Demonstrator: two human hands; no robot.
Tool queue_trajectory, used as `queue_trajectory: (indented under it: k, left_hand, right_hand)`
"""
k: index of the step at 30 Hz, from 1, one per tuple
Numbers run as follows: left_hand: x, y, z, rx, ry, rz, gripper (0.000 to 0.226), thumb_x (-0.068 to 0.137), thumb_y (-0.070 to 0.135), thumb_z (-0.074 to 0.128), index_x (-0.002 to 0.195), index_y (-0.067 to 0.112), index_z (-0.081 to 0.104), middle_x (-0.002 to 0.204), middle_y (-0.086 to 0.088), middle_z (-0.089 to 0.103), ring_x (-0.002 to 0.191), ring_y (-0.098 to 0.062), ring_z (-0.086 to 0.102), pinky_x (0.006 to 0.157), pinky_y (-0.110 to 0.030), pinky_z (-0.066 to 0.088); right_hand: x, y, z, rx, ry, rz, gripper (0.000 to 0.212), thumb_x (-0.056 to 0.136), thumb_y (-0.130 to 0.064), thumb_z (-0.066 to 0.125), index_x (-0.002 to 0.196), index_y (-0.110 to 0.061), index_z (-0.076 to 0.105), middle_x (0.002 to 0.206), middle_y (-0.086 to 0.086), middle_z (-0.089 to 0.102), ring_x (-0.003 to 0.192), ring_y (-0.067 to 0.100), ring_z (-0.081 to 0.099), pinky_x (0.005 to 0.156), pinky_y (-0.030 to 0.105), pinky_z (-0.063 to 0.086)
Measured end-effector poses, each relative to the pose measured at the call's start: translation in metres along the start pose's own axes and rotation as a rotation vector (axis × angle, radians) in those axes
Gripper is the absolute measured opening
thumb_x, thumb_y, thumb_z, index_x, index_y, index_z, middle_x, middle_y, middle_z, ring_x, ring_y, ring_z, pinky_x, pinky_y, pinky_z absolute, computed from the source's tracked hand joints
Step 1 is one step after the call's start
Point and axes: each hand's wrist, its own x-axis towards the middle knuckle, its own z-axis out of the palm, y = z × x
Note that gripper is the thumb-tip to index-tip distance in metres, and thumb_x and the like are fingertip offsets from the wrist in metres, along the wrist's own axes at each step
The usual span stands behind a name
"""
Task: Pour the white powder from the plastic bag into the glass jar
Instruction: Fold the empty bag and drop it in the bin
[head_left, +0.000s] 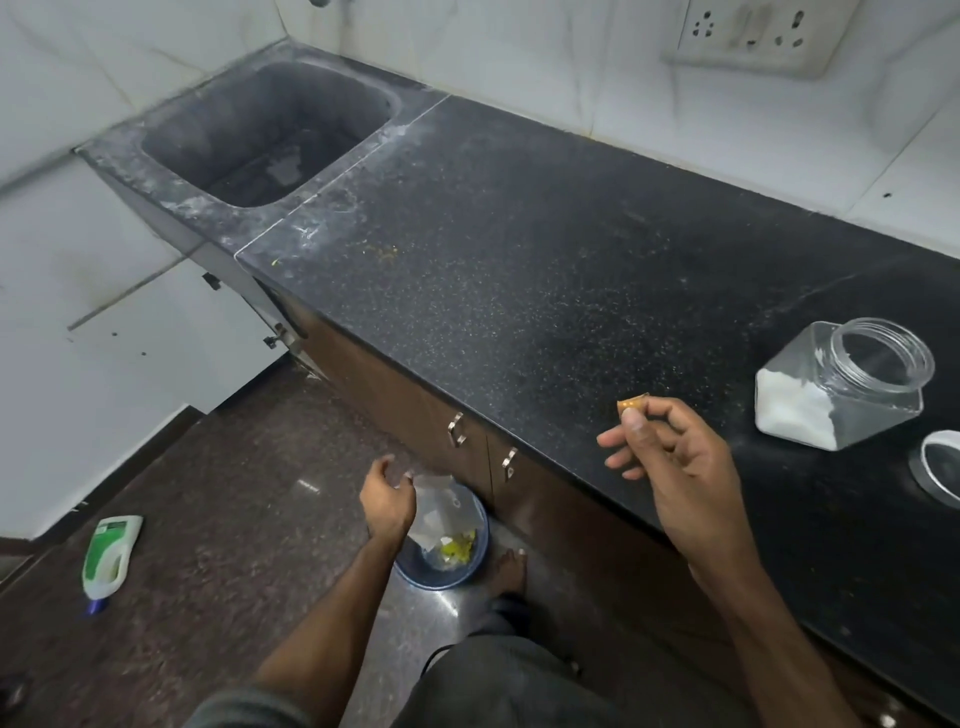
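The glass jar (841, 384) rests on the black counter (519, 270) at the right, its mouth open and white powder (795, 410) heaped in its lower corner. The clear plastic bag (434, 512) looks emptied and lies crumpled in a blue bin (480, 545) on the floor. My left hand (387, 501) hovers over the bin with fingers spread; its fingertips are right beside the bag's top edge, and I cannot tell if they touch. My right hand (675, 457) is raised above the counter's front edge, pinching a small orange scrap (631, 404) between thumb and forefinger.
The jar's round lid (940, 473) lies at the right edge of the counter. A dark sink (270, 135) is set in the far left end. A white and green bottle (111, 553) lies on the floor. My bare foot (511, 569) stands beside the bin.
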Motion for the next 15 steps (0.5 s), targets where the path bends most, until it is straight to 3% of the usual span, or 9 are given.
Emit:
queue_trajectory:
  k: [4,8,12,15]
  left_hand:
    - [-0.009,0.045,-0.008,-0.202,0.198,0.240,0.033,0.093,-0.012,0.051,0.119,0.002,0.066,0.121,-0.017,0.066,0.115,-0.035,0.061,0.101,-0.040,0.046]
    - [-0.031,0.118,-0.006,-0.355,0.316,0.575,0.025,0.089,-0.011,0.055,0.107,0.003,0.067,0.109,-0.016,0.066,0.108,-0.035,0.061,0.097,-0.048,0.047]
    - [-0.062,0.192,0.016,-0.461,0.238,0.868,0.019,0.089,-0.007,0.059,0.100,0.006,0.067,0.104,-0.010,0.066,0.102,-0.035,0.062,0.093,-0.045,0.046]
    - [-0.093,0.243,0.038,-0.533,0.026,0.947,0.026,0.089,-0.005,0.062,0.099,0.019,0.065,0.104,0.000,0.063,0.101,-0.020,0.061,0.089,-0.023,0.043]
  right_hand:
    - [0.007,-0.004,-0.002,0.020,0.024,-0.011,0.030,0.088,-0.045,0.059,0.099,-0.018,0.066,0.086,0.001,0.077,0.069,0.010,0.069,0.063,0.017,0.052]
    - [0.014,-0.012,-0.009,0.038,0.055,-0.034,0.027,0.088,-0.042,0.061,0.099,-0.017,0.066,0.085,0.002,0.077,0.069,0.010,0.069,0.063,0.017,0.052]
    - [0.025,-0.019,-0.022,0.064,0.107,-0.051,0.013,0.093,-0.026,0.065,0.100,-0.015,0.065,0.085,0.007,0.076,0.069,0.009,0.068,0.064,0.016,0.050]
    - [0.034,-0.025,-0.036,0.064,0.172,-0.073,0.008,0.095,-0.013,0.066,0.103,-0.010,0.064,0.084,0.009,0.076,0.068,0.008,0.067,0.065,0.015,0.049]
